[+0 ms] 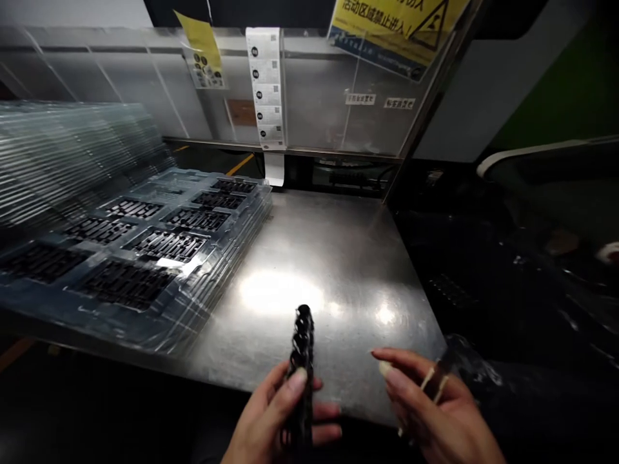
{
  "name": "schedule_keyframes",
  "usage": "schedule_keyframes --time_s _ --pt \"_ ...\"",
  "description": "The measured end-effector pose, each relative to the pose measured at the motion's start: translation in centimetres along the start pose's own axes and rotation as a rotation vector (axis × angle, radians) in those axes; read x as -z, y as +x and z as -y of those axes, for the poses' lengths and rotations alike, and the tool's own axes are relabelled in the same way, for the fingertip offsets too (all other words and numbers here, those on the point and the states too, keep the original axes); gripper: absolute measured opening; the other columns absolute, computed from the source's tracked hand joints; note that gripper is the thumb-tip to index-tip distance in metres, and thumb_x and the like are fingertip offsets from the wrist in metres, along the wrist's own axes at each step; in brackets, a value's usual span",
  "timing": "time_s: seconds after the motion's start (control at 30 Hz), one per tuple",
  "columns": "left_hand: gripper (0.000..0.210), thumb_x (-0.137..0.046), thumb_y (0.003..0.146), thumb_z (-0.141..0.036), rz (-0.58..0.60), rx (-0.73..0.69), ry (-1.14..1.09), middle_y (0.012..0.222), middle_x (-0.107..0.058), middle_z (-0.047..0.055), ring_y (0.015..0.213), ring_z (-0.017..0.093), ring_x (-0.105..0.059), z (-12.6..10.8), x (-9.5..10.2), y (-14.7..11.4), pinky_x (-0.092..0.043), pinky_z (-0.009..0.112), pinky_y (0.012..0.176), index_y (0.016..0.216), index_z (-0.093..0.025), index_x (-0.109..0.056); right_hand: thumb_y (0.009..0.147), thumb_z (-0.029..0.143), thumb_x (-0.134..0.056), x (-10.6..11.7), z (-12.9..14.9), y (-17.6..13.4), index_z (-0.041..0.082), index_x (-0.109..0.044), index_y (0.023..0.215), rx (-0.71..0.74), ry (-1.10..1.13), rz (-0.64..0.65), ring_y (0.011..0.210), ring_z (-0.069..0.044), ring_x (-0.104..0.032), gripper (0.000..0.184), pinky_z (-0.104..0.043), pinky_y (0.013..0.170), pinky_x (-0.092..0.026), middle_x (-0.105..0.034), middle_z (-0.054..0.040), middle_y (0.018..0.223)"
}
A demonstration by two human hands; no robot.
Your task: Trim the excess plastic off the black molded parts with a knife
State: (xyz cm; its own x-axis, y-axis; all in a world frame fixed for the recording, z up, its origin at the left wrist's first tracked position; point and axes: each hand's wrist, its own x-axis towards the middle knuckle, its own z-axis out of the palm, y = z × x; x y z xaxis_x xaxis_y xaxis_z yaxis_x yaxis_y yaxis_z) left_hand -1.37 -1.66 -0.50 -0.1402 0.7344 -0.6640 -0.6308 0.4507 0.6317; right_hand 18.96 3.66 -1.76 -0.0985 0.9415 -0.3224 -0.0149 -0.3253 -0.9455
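I see a bare steel table (338,258) filling the middle of my view, glare pooled near its front edge, with a clear guard panel (338,96) behind it carrying a yellow warning sign (396,22) and a hanging strip of labels (265,84). On the table's left sits a stack of clear blister trays (145,251), their pockets filled with black parts. At the near edge my left hand (278,419) is closed around a narrow black part (302,361), thumb across its face; its long axis runs almost straight away from me, far end tipped up over the table. My right hand (435,412) hangs just beside it, fingers loosely spread, holding nothing I can make out.
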Motion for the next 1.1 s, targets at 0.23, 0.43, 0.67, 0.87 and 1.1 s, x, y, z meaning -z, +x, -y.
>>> schedule_keyframes --time_s 0.23,0.43,0.67,0.87,1.1 --pt "0.042 -0.087 0.073 -0.056 -0.054 -0.043 -0.079 0.071 -0.062 -0.002 0.062 0.013 -0.058 -2.2 -1.4 0.5 -0.052 0.024 0.056 0.085 -0.019 -0.07 0.074 0.033 -0.087 -6.8 0.5 -0.7 0.025 -0.083 0.098 0.12 -0.055 0.4 0.059 -0.012 -0.046 0.026 -0.026 0.059 -0.038 -0.058 0.0033 0.066" --pt "0.033 -0.082 0.083 -0.049 -0.083 -0.082 -0.08 0.081 -0.066 0.0 0.077 0.014 -0.061 -1.8 -1.3 0.9 -0.053 0.021 0.065 0.089 -0.018 -0.075 0.088 0.039 -0.079 -7.5 0.2 0.6 0.016 -0.074 0.076 0.216 -0.105 0.458 0.057 -0.011 -0.048 0.027 -0.023 0.056 -0.039 -0.061 0.0008 0.064" --pt "0.026 -0.077 0.088 -0.042 -0.045 -0.117 -0.08 0.073 -0.067 0.0 0.062 0.015 -0.061 -1.2 -0.9 1.1 -0.05 0.026 0.056 0.089 -0.016 -0.071 0.094 0.066 -0.065 -6.9 0.3 0.7 0.015 -0.068 0.078 -0.013 0.088 0.36 0.041 -0.006 -0.036 0.054 -0.021 0.042 -0.027 -0.059 0.0004 0.056" --pt "0.026 -0.079 0.088 -0.04 -0.173 -0.215 -0.12 0.079 -0.071 -0.002 0.072 0.013 -0.064 -1.2 -1.3 1.1 -0.055 0.019 0.062 0.098 -0.018 -0.073 0.077 0.051 -0.09 -6.8 -0.2 0.6 0.018 -0.078 0.096 0.028 0.08 0.304 0.061 -0.013 -0.054 0.039 -0.024 0.059 -0.044 -0.065 -0.0008 0.071" --pt "0.018 -0.078 0.089 -0.03 -0.194 -0.191 -0.203 0.084 -0.078 0.002 0.076 0.013 -0.07 -0.9 -2.0 0.9 -0.059 0.017 0.065 0.099 -0.015 -0.076 0.079 0.048 -0.089 -6.9 -0.2 0.8 0.016 -0.077 0.082 0.048 0.068 0.376 0.063 -0.013 -0.055 0.034 -0.024 0.062 -0.044 -0.065 -0.0007 0.069"
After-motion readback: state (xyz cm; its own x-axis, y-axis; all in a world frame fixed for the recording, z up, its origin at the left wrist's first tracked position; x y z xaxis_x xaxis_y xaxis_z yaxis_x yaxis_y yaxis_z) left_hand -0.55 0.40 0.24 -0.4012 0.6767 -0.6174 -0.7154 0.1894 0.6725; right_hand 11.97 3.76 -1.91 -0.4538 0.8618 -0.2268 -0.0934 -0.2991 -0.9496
